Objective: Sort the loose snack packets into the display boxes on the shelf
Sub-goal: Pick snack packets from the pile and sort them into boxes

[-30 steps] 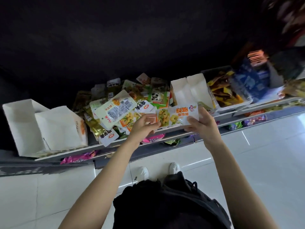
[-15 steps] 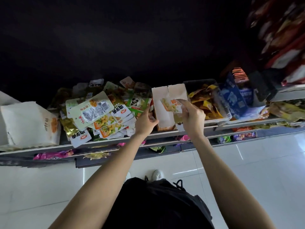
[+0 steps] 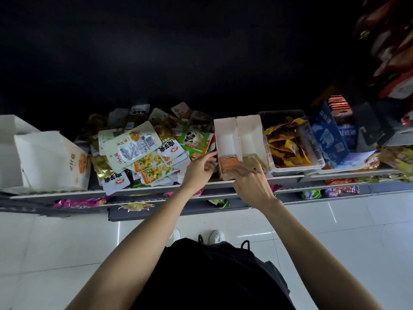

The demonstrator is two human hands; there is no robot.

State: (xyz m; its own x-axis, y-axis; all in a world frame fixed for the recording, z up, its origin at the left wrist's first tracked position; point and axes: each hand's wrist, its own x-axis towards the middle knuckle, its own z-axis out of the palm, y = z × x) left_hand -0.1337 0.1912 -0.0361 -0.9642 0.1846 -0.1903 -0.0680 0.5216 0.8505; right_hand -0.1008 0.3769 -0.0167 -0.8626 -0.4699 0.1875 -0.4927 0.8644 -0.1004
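Observation:
Two white display boxes stand side by side on the shelf [image 3: 288, 176]: the left display box [image 3: 225, 139] and the right display box [image 3: 253, 133]. A pale green snack packet [image 3: 250, 159] lies low inside the right one. My right hand [image 3: 251, 182] rests on the front of these boxes with its fingers spread, just below that packet. My left hand [image 3: 197, 170] is at the left box's left wall, index finger stretched towards it and touching or nearly touching. A heap of loose snack packets [image 3: 143, 151] covers the shelf to the left.
A clear tub [image 3: 312, 163] of yellow and brown packets stands right of the boxes, then a blue carton [image 3: 328, 135]. White paper boxes [image 3: 49, 157] stand at the far left. A lower shelf [image 3: 178, 211] holds pink and green packets. White floor tiles lie below.
My right hand brought the yellow-printed packet from the shelf front up over the white boxes and down into the right one. It now rests on the box front. My left hand stayed beside the boxes.

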